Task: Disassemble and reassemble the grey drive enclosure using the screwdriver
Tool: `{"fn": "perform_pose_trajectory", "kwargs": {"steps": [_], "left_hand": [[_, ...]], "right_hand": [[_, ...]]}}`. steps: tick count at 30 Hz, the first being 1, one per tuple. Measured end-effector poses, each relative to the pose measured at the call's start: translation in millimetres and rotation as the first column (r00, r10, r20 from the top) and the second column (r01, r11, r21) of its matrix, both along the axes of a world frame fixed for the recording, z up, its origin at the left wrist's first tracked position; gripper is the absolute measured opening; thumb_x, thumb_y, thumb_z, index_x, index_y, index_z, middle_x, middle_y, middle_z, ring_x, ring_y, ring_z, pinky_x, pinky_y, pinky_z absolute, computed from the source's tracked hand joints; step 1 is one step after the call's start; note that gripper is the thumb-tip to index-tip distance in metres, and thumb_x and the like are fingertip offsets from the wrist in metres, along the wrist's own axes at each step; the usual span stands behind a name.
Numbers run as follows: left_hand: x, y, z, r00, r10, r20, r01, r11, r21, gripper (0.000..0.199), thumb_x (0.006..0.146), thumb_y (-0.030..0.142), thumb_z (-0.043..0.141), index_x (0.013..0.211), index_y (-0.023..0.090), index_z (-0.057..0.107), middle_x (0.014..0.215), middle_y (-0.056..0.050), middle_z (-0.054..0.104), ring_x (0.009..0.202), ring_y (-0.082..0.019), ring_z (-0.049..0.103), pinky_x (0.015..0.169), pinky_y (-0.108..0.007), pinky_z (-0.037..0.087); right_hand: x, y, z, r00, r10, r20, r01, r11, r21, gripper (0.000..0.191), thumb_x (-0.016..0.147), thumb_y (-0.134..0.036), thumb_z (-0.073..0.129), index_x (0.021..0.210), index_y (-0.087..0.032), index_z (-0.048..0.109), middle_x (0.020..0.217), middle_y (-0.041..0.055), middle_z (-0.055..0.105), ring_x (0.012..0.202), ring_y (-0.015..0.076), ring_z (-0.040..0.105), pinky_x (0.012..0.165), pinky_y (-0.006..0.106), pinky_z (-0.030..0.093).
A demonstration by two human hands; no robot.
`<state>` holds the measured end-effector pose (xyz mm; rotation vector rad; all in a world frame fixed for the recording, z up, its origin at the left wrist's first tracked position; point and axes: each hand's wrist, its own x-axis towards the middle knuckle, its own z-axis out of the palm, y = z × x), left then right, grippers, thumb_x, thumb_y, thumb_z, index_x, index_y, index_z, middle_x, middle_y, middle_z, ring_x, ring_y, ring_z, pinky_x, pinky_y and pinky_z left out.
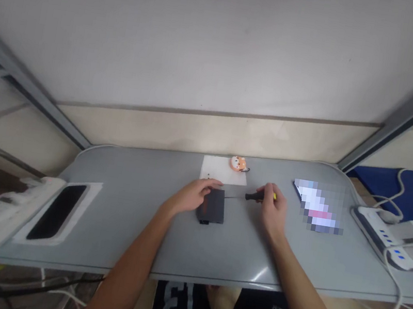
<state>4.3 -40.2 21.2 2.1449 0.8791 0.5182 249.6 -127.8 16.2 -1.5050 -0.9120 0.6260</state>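
Left hand loosely spread, touching dark box; right hand gripping screwdriver, tip at box's edge.

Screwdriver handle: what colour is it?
The screwdriver handle is black with some yellow; the head view shows it.

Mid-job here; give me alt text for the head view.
The right hand grips a screwdriver, its shaft pointing at a dark box on a gray desk; the left hand is at the box's far-left corner. Beyond lies white paper with an animal-faced trinket; a dark phone lies left.
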Motion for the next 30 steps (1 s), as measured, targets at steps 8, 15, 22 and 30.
{"fn": "perform_pose_trajectory", "kwargs": {"steps": [8,15,22,30], "left_hand": [[8.6,2.6,-10.0,0.997,0.034,0.069,-0.037,0.998,0.049,0.054,0.084,-0.005,0.039,0.116,0.022,0.073,0.119,-0.006,0.076,0.110,-0.020,0.072,0.098,-0.036,0.057],[11.7,0.7,-9.4,0.997,0.074,-0.012,-0.068,0.964,0.257,0.050,0.086,-0.003,0.041,0.110,0.023,0.075,0.114,-0.004,0.076,0.107,-0.020,0.070,0.099,-0.038,0.056],[15.2,-1.2,-2.9,0.999,0.039,-0.027,-0.026,0.930,0.367,0.045,0.088,-0.003,0.041,0.104,0.022,0.075,0.104,-0.004,0.076,0.101,-0.020,0.069,0.103,-0.042,0.053],[15.1,0.6,-5.3,0.999,0.030,-0.012,-0.022,0.904,0.428,0.044,0.085,-0.003,0.042,0.100,0.022,0.074,0.099,-0.005,0.075,0.100,-0.021,0.066,0.097,-0.040,0.053]], "right_hand": [[0.4,0.7,-3.5,0.999,-0.012,0.034,0.012,1.000,0.005,0.050,0.096,-0.063,0.046,0.076,-0.021,0.065,0.067,0.0024,0.063,0.069,0.0186,0.060,0.066,0.029,0.048],[3.0,-0.3,-3.7,0.999,-0.019,0.047,0.019,1.000,-0.001,0.050,0.097,-0.061,0.047,0.074,-0.021,0.066,0.060,0.0006,0.060,0.061,0.0178,0.057,0.060,0.029,0.044],[0.2,-4.6,2.3,0.992,0.127,0.008,-0.127,0.992,0.008,0.045,0.095,-0.054,0.050,0.065,-0.021,0.061,0.058,-0.0002,0.056,0.057,0.0158,0.053,0.057,0.028,0.044],[-4.0,-7.2,1.0,0.962,0.257,0.089,-0.260,0.965,0.021,0.046,0.096,-0.052,0.048,0.066,-0.021,0.063,0.058,0.0004,0.057,0.058,0.0162,0.054,0.057,0.028,0.043]]}}
